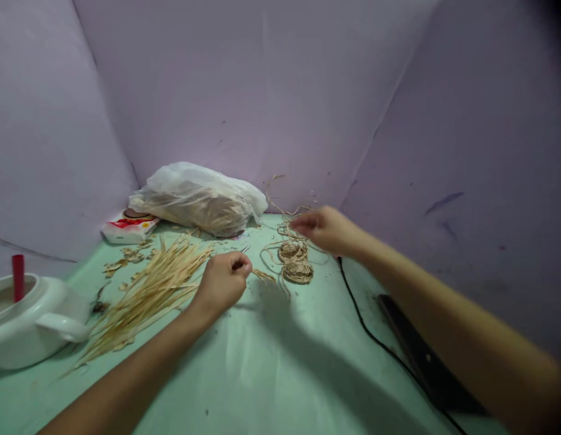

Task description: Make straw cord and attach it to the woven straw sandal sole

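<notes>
My left hand [223,277] is closed in a pinch just right of a spread of pale dry straw-like strips [158,290]. A short length of tan fibre cord [263,275] sticks out from its fingertips to the right. Just beyond that hand shows a small pointed metal tip [246,249]; the rest of it is hidden. My right hand [324,229] is raised a little above the table with its fingers pinched together; what they hold, if anything, is too blurred to make out. Below it lies a figure-eight wound bundle of tan twine [296,272], with loose loops around it.
A translucent plastic bag [203,196] of dry material lies at the back wall beside a red-and-white box [130,228]. A white pot [45,320] with a red stick [18,278] stands at left. A black cable [369,332] and a dark flat object [425,356] are at right.
</notes>
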The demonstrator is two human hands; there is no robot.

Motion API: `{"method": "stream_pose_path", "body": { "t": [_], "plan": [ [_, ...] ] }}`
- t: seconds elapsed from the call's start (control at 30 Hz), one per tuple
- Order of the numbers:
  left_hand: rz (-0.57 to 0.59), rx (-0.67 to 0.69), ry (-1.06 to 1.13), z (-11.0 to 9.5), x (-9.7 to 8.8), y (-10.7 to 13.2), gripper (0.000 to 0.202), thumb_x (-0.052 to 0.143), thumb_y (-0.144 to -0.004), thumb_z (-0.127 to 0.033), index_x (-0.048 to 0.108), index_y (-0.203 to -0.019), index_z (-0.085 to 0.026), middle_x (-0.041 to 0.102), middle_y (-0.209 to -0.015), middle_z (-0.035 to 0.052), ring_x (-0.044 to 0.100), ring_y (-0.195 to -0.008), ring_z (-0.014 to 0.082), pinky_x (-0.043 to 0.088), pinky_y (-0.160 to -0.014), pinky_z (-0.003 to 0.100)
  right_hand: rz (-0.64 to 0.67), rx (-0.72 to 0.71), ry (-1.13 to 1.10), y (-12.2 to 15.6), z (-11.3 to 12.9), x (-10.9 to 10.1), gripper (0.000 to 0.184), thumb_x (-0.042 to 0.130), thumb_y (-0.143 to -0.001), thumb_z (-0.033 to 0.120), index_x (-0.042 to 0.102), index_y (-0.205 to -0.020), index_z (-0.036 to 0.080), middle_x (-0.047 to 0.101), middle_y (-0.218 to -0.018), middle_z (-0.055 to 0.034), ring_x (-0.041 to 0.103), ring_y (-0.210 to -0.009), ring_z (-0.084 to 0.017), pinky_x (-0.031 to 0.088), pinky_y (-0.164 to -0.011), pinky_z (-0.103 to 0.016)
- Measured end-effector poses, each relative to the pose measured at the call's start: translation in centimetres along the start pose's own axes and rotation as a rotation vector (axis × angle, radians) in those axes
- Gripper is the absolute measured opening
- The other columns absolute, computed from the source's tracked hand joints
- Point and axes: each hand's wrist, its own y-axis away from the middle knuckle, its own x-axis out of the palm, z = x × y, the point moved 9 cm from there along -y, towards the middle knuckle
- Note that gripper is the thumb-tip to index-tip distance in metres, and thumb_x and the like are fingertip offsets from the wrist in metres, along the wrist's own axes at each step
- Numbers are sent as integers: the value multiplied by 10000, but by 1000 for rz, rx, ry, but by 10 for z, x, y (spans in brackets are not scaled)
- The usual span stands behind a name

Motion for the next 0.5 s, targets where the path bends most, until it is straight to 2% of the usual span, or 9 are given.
{"method": "stream_pose_path", "body": {
  "t": [0.07, 0.13, 0.17, 0.2, 0.23, 0.3, 0.33, 0.4, 0.5],
  "plan": [
    [45, 2, 80, 1, 19, 8, 138, 477, -703, -244, 557, -620, -168, 482, -487, -34, 446, -479, 111, 317, -491, 213, 105, 24, -492, 36, 7, 50, 305, 479, -851, 240, 608, -1104, 130, 676, -1040, -102, 635, -931, -176, 493, -755, -276],
    [86, 50, 103, -2, 37, 16, 148, 472, -727, -247, 566, -647, -167, 474, -503, -40, 412, -484, 100, 304, -489, 207, 121, -28, -764, 64, 14, 85, 445, 543, -815, 293, 507, -1227, 129, 616, -1154, -134, 604, -989, -182, 489, -751, -279],
    [107, 67, 116, -3, 45, 20, 147, 470, -734, -241, 565, -650, -166, 475, -517, -39, 411, -498, 97, 304, -493, 203, 136, -33, -812, 75, 12, 100, 521, 582, -788, 305, 467, -1265, 129, 618, -1137, -135, 612, -938, -180, 487, -714, -275],
    [129, 83, 131, -2, 52, 24, 152, 465, -741, -233, 557, -641, -165, 476, -531, -37, 413, -512, 95, 308, -498, 199, 148, -22, -782, 81, 7, 111, 544, 595, -776, 308, 462, -1270, 122, 654, -1030, -117, 620, -831, -171, 474, -647, -263],
    [142, 86, 135, 0, 59, 27, 152, 463, -747, -229, 550, -640, -165, 472, -534, -37, 410, -513, 94, 305, -494, 197, 181, -37, -686, 85, 2, 119, 489, 586, -782, 299, 508, -1232, 122, 677, -888, -83, 607, -727, -161, 444, -591, -252],
    [140, 53, 145, 9, 67, 30, 154, 457, -758, -234, 538, -645, -168, 451, -513, -43, 394, -485, 89, 295, -469, 195, 227, -78, -439, 85, -10, 121, 317, 562, -790, 248, 630, -1080, 141, 663, -706, -35, 565, -611, -146, 387, -550, -245],
    [123, 25, 152, 15, 69, 30, 150, 460, -760, -240, 530, -648, -169, 442, -501, -47, 388, -469, 87, 290, -456, 194, 236, -99, -330, 81, -16, 115, 256, 558, -785, 222, 669, -1004, 151, 661, -682, -31, 560, -601, -144, 375, -555, -246],
    [74, -37, 180, 26, 69, 29, 149, 470, -764, -265, 519, -659, -172, 425, -476, -55, 378, -442, 86, 283, -431, 192, 232, -127, -224, 69, -24, 93, 227, 569, -769, 195, 691, -955, 150, 685, -729, -46, 580, -635, -149, 384, -584, -245],
    [-56, -78, 241, 34, 58, 29, 173, 486, -780, -324, 520, -701, -175, 440, -476, -56, 380, -428, 85, 290, -412, 189, 248, -283, -254, 46, -4, 53, 198, 519, -807, 173, 702, -876, 144, 702, -801, -47, 595, -682, -129, 401, -617, -222]
  ]
}}
